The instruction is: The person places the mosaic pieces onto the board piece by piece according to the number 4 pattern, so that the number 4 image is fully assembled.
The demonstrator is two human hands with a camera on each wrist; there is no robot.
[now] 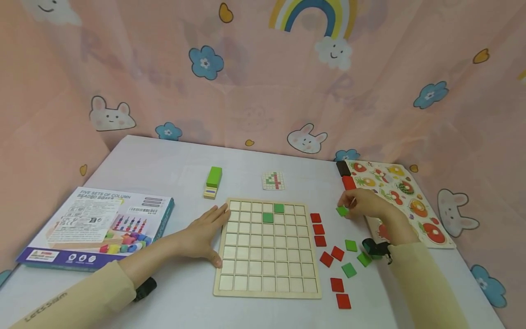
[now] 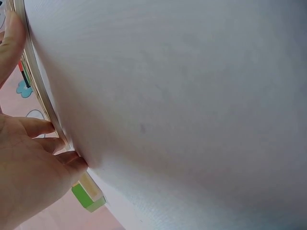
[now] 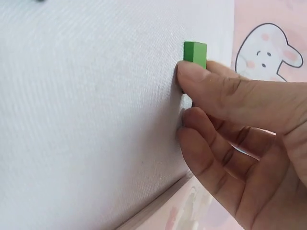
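Note:
A wooden grid board lies flat at the middle of the table, with two green tiles in its upper cells. Along its left edge rests my left hand, thumb and fingers spread and fairly straight; the left wrist view shows the fingertips against the board's side. To the right of the board, my right hand pinches a green tile between thumb and fingers, close to the tabletop. Loose red tiles and green tiles lie between the board and my right forearm.
A small patterned card lies behind the board, beside a green block stack. On the left is a boxed toy. A fruit-picture board lies under my right forearm, with red and black pieces at its left edge.

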